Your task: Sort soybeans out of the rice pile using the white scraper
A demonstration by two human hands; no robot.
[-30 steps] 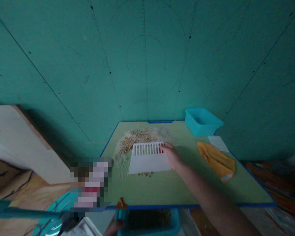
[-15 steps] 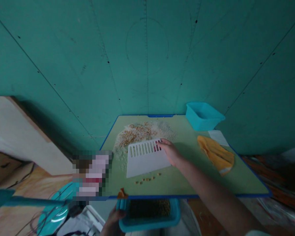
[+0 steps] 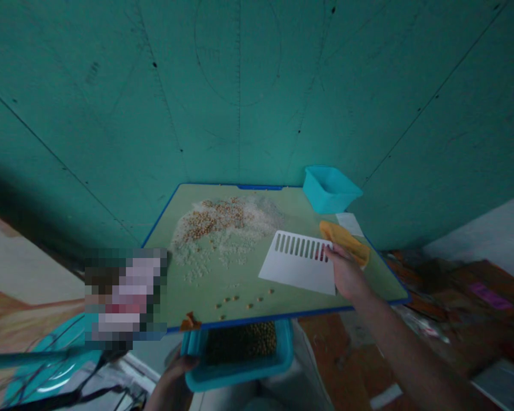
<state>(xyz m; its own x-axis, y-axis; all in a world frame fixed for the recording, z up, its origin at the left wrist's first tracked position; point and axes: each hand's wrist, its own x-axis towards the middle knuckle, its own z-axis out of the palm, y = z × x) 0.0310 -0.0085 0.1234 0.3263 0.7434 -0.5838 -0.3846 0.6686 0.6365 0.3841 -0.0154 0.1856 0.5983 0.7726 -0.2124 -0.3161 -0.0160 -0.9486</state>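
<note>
My right hand (image 3: 348, 275) grips the right end of a flat white plastic scraper (image 3: 297, 273) with a row of slots, held over the right part of the green table (image 3: 300, 308). Below the table's near edge, my left hand (image 3: 175, 378) grasps the left end of a turquoise tub (image 3: 240, 378) with yellowish beans (image 3: 263, 337) and darker contents in it. Spread on the table's left half are white grains (image 3: 261, 220) with a heap of yellow-brown beans (image 3: 208, 220) among them. Several loose beans (image 3: 249, 306) lie near the front edge.
Another turquoise tub (image 3: 332, 191) stands at the back right corner. An orange cloth (image 3: 346, 242) and a white sheet (image 3: 350, 222) lie in front of it. An orange-brown clip-like piece (image 3: 191, 322) sits on the front edge. A pixelated device (image 3: 131, 294) stands left, before the green wall (image 3: 240, 137).
My right hand has carried the scraper to the right, away from the grain pile, baring the grains behind it. Loose beans at the front have scattered apart. The camera view has shifted.
</note>
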